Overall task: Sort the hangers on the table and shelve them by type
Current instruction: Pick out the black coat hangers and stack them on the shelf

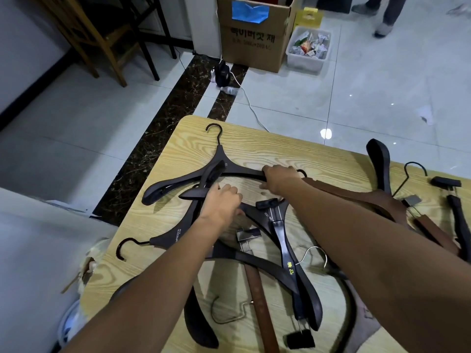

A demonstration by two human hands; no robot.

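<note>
Several dark and brown wooden hangers lie tangled on a light wooden table (254,146). A wide dark hanger (183,178) with a black hook lies at the far left of the pile. My right hand (279,182) grips the right arm of that hanger. My left hand (221,202) reaches into the pile and its fingers curl on the arm of another dark hanger (175,235) that lies under it. A dark clip hanger (290,261) with yellow marks lies between my forearms. Brown hangers (382,202) lie at the right.
Beyond the table's far edge is a tiled floor with a cardboard box (252,39), a white bin (309,50) of packets and a white cable (251,105). A wooden chair (96,39) stands far left. A person's legs (387,14) are at the top right.
</note>
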